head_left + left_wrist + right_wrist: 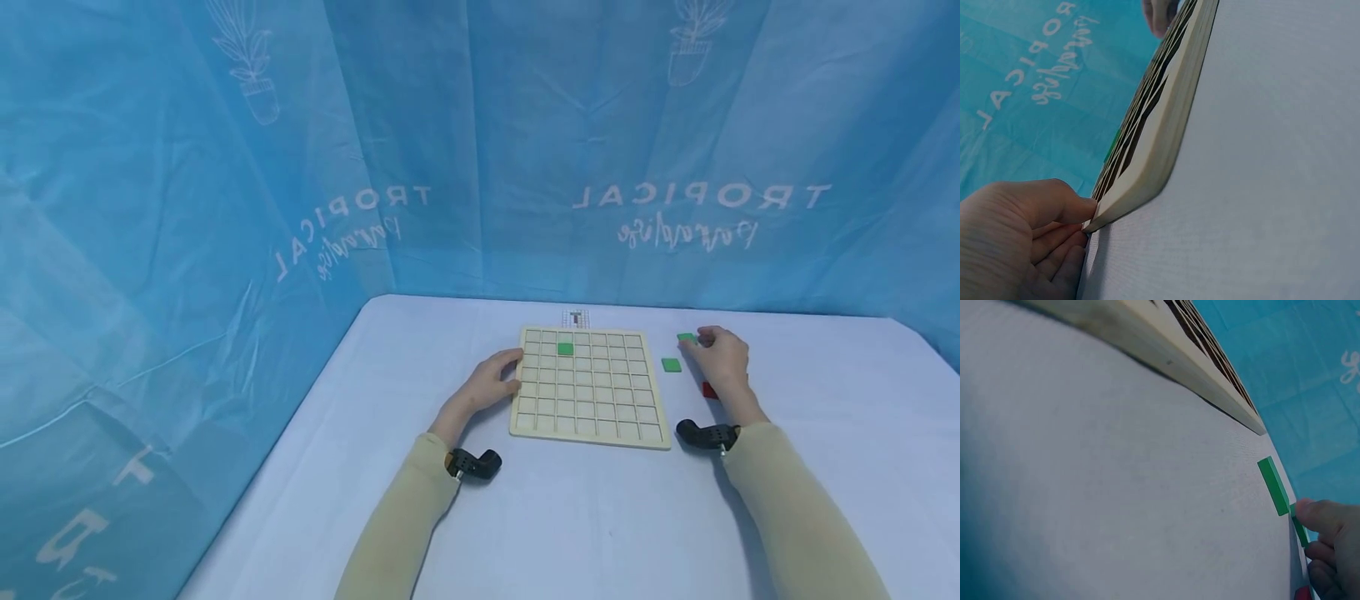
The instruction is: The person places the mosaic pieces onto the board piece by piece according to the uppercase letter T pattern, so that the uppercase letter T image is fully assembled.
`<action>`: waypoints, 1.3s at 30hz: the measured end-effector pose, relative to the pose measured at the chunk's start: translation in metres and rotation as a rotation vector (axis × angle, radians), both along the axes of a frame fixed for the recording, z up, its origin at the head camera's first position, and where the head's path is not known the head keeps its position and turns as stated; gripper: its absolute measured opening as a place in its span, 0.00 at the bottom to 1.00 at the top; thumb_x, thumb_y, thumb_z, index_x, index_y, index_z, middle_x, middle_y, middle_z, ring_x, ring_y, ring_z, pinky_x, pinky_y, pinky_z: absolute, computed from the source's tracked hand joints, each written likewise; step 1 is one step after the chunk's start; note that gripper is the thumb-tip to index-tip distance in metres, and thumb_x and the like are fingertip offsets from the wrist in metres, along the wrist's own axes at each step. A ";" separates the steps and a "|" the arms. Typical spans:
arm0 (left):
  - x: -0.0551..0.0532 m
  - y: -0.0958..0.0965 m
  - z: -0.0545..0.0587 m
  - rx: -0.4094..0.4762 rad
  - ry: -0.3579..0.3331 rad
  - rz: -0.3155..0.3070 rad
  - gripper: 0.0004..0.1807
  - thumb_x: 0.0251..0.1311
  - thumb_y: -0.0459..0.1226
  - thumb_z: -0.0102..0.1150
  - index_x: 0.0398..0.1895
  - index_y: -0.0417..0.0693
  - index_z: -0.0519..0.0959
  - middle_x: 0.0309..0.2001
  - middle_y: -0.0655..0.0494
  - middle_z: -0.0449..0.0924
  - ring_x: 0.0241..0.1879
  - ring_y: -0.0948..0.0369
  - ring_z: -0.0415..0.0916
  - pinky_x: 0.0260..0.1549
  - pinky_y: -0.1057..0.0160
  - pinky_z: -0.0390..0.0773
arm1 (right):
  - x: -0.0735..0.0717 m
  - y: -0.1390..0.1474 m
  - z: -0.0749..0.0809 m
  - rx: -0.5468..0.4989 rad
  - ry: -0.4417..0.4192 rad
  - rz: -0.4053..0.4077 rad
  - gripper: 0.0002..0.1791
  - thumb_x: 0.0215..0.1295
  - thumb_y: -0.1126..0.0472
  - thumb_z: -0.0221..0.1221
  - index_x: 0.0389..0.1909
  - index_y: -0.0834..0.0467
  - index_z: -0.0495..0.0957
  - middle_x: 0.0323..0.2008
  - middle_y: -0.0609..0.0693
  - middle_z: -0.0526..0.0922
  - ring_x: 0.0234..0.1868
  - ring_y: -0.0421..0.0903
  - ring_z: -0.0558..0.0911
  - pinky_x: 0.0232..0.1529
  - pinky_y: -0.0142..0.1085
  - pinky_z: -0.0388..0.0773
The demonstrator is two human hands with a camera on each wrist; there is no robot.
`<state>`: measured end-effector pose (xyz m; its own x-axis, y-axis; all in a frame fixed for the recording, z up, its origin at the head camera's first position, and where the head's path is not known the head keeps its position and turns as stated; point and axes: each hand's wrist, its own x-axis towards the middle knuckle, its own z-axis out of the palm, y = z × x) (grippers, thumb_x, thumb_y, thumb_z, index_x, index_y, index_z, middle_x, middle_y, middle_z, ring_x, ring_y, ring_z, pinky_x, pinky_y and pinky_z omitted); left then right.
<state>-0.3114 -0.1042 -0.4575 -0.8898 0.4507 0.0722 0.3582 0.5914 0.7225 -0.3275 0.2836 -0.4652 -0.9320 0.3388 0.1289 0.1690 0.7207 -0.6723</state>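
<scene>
A pale wooden grid board [589,387] lies flat, with a green square tile [566,349] in one of its upper cells. My left hand [491,379] holds the board's left edge, thumb and curled fingers against it in the left wrist view. Beyond the board's right side, my right hand [723,358] pinches a second green tile [686,337] between thumb and fingers, at the table surface. Another green tile [1274,486] lies flat between that hand and the board. Close to the right wrist is a red tile [709,390], partly hidden by the hand.
A small printed grid pattern with a dark T mark [576,318] lies just behind the board. The white-covered table [555,517] meets blue printed curtains [525,150] at its back and left. Each wrist wears a black camera mount [705,434].
</scene>
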 end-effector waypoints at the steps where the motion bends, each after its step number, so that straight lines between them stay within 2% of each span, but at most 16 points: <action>1: 0.001 0.000 -0.001 -0.004 -0.001 0.001 0.32 0.60 0.32 0.53 0.69 0.39 0.60 0.68 0.47 0.60 0.68 0.54 0.55 0.66 0.59 0.56 | 0.000 0.000 -0.001 0.012 0.006 0.002 0.28 0.65 0.56 0.57 0.60 0.69 0.68 0.53 0.68 0.73 0.57 0.64 0.69 0.58 0.56 0.66; 7: 0.002 0.000 -0.005 -0.001 -0.008 0.003 0.32 0.60 0.32 0.53 0.69 0.39 0.60 0.68 0.47 0.60 0.68 0.54 0.55 0.66 0.59 0.56 | 0.000 -0.001 -0.007 0.060 0.053 0.002 0.25 0.65 0.59 0.58 0.57 0.71 0.70 0.50 0.68 0.74 0.55 0.65 0.69 0.57 0.57 0.65; 12: 0.003 0.001 -0.007 0.005 -0.014 0.004 0.32 0.60 0.31 0.53 0.69 0.40 0.60 0.69 0.48 0.60 0.68 0.55 0.54 0.67 0.59 0.56 | 0.002 -0.001 -0.009 0.059 0.044 -0.006 0.24 0.65 0.60 0.57 0.57 0.71 0.70 0.51 0.69 0.73 0.56 0.65 0.68 0.58 0.57 0.64; 15: 0.004 0.002 -0.007 0.010 -0.018 0.007 0.32 0.60 0.31 0.53 0.69 0.40 0.61 0.68 0.48 0.60 0.68 0.55 0.55 0.66 0.59 0.56 | 0.003 0.000 -0.007 0.020 0.039 -0.010 0.24 0.66 0.60 0.56 0.58 0.71 0.69 0.52 0.68 0.73 0.56 0.65 0.69 0.58 0.56 0.66; 21: 0.004 0.002 -0.005 0.014 -0.021 0.005 0.32 0.60 0.30 0.53 0.69 0.38 0.60 0.68 0.47 0.60 0.68 0.54 0.55 0.66 0.59 0.56 | 0.003 0.006 0.004 -0.132 0.060 -0.011 0.26 0.67 0.56 0.54 0.61 0.67 0.69 0.54 0.66 0.75 0.56 0.62 0.72 0.57 0.54 0.69; 23: 0.004 0.002 -0.004 0.005 -0.021 0.007 0.32 0.60 0.31 0.53 0.69 0.39 0.60 0.69 0.47 0.59 0.68 0.54 0.54 0.66 0.59 0.56 | -0.004 0.010 0.003 -0.148 0.071 -0.009 0.27 0.68 0.52 0.54 0.62 0.64 0.70 0.54 0.63 0.75 0.57 0.60 0.72 0.57 0.53 0.70; 26: 0.003 0.001 -0.002 -0.004 -0.017 0.012 0.32 0.61 0.31 0.53 0.69 0.39 0.60 0.69 0.48 0.59 0.68 0.55 0.54 0.67 0.60 0.56 | -0.026 0.019 -0.010 -0.125 0.118 0.012 0.30 0.66 0.43 0.53 0.63 0.58 0.71 0.54 0.58 0.77 0.56 0.55 0.74 0.55 0.50 0.72; 30: 0.002 0.001 0.001 -0.008 -0.020 0.017 0.32 0.61 0.32 0.54 0.70 0.40 0.60 0.69 0.48 0.59 0.69 0.55 0.54 0.67 0.60 0.55 | -0.050 0.022 -0.024 -0.119 0.178 0.087 0.34 0.61 0.36 0.54 0.62 0.53 0.73 0.52 0.53 0.79 0.53 0.51 0.76 0.51 0.46 0.76; 32: 0.001 0.001 0.002 -0.010 -0.022 0.016 0.32 0.61 0.32 0.53 0.70 0.40 0.59 0.69 0.48 0.59 0.69 0.55 0.54 0.67 0.60 0.55 | -0.049 0.012 -0.017 -0.150 0.169 0.134 0.34 0.59 0.35 0.55 0.61 0.52 0.74 0.51 0.51 0.80 0.52 0.49 0.77 0.47 0.40 0.78; 34: 0.001 0.002 0.002 -0.010 -0.021 0.016 0.32 0.61 0.32 0.53 0.70 0.39 0.59 0.69 0.48 0.59 0.69 0.55 0.54 0.67 0.60 0.56 | -0.038 -0.004 0.000 -0.209 0.144 0.210 0.33 0.59 0.37 0.57 0.61 0.53 0.74 0.52 0.52 0.80 0.53 0.50 0.76 0.47 0.39 0.78; 37: 0.001 0.002 0.003 -0.014 -0.020 0.019 0.32 0.61 0.32 0.53 0.70 0.39 0.60 0.69 0.48 0.59 0.68 0.55 0.55 0.66 0.60 0.56 | -0.016 -0.031 0.030 -0.292 0.116 0.335 0.32 0.61 0.42 0.60 0.61 0.58 0.73 0.53 0.55 0.79 0.54 0.51 0.76 0.49 0.40 0.78; 39: 0.000 0.003 0.002 -0.019 -0.018 0.023 0.32 0.60 0.32 0.54 0.70 0.40 0.60 0.69 0.48 0.59 0.68 0.55 0.55 0.66 0.61 0.56 | -0.007 -0.046 0.043 -0.336 0.110 0.413 0.31 0.63 0.47 0.60 0.61 0.61 0.72 0.54 0.57 0.78 0.54 0.52 0.76 0.53 0.45 0.75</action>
